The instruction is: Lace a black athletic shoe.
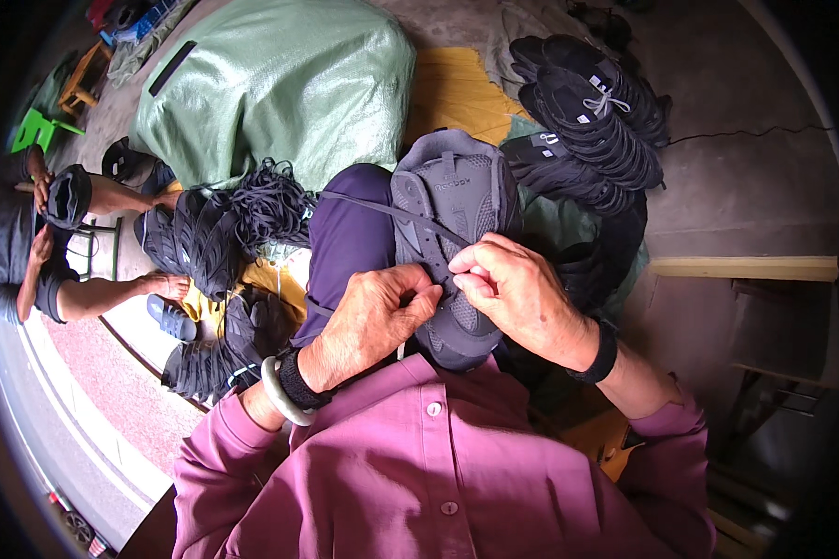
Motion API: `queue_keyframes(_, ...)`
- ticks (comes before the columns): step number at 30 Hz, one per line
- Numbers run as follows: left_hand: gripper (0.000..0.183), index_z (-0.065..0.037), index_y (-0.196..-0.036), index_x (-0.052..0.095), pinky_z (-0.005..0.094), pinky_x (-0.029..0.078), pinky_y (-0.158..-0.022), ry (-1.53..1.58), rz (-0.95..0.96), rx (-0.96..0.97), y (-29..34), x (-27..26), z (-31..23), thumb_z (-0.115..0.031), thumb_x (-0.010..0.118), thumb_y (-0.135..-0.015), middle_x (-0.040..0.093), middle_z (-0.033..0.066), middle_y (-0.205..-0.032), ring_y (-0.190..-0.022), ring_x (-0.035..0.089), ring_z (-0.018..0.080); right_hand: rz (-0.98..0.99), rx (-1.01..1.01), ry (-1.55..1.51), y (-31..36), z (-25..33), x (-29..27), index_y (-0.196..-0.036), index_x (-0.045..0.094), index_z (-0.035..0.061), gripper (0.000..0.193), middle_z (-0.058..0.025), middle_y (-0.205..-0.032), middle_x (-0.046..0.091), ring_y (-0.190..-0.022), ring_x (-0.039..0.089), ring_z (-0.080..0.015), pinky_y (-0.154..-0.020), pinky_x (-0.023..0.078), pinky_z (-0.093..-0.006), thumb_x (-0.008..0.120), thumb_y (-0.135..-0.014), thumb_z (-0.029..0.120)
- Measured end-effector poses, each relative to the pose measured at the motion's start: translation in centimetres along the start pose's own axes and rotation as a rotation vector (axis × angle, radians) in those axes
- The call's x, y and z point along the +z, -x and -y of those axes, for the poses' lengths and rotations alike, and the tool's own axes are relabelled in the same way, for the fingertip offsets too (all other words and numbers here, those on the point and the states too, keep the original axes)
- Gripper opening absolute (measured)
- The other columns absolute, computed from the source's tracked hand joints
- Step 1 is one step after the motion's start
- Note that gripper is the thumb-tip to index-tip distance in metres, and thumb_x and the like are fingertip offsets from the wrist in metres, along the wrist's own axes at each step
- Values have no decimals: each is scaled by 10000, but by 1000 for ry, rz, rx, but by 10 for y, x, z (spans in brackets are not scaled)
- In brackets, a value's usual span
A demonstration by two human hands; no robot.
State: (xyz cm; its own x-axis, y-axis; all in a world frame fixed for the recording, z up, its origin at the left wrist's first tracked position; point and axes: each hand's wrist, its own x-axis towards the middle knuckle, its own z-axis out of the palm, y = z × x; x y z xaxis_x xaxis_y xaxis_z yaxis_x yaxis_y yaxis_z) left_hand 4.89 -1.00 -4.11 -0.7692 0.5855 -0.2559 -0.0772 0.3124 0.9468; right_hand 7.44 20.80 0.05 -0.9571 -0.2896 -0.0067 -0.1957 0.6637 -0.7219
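A dark grey sneaker (452, 182) rests on my lap, its heel and padded collar away from me and its toe close to my shirt. One flat grey shoelace (387, 207) stretches across it from the left toward my right hand (536, 307), whose thumb and forefinger pinch it above the eyelets. My left hand (368, 315) is closed against the left eyelet strip. Its curled fingers hide what, if anything, is between them. Both wrists wear dark bands, and a pale bangle circles the left one.
Black shoes (587, 126) are stacked at the far right, with more dark shoes (200, 242) at left. A tangle of dark laces (268, 203) lies beside a large green sack (280, 88). At far left, another person's hands hold a dark shoe (68, 197). A wooden ledge (741, 268) juts out at right.
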Motion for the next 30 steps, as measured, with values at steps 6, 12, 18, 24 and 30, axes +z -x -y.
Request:
queue_keyframes(6, 229, -18, -871, 667, 253, 402, -555, 125, 18, -33, -1, 3, 2, -187, 660, -1025, 559, -32, -683, -636, 485, 34, -87, 38, -133, 1, -2, 10, -950, 679, -9, 86, -53, -786, 566, -670, 545, -149, -635, 471, -303, 720, -877, -31)
queue_keyframes(12, 231, -45, -888, 687, 221, 313, -472, 651, 70, -389, 1, 5, -3, -227, 646, -1024, 582, -29, -651, -506, 432, 44, -113, 133, -206, 3, 0, 16, -902, 654, 39, 70, -68, -796, 611, -676, 627, -228, -629, 511, -352, 714, -875, 13)
queue_keyframes(18, 210, -28, -951, 689, 219, 363, -468, 885, 6, -515, 0, 12, -8, -210, 626, -1035, 633, 1, -708, -538, 497, 61, -165, 87, -147, 2, -1, 25, -899, 649, 52, 79, -79, -837, 634, -716, 660, -271, -629, 522, -379, 660, -856, -13)
queue_keyframes(24, 217, -36, -998, 718, 353, 523, -632, -205, 4, 4, -4, -14, -21, -247, 667, -1011, 654, 53, -753, -695, 636, 224, -119, -1, -30, 1, -3, 19, -945, 634, 59, 97, -94, -877, 640, -785, 675, -329, -685, 546, -432, 679, -864, 29)
queue_keyframes(30, 231, -58, -1031, 689, 413, 542, -815, -699, -279, 678, -13, -25, -32, -64, 756, -810, 633, 99, -1054, -931, 631, 313, -111, -33, -10, 1, -3, 16, -948, 630, 16, 98, -106, -873, 636, -774, 660, -304, -693, 540, -399, 687, -869, 19)
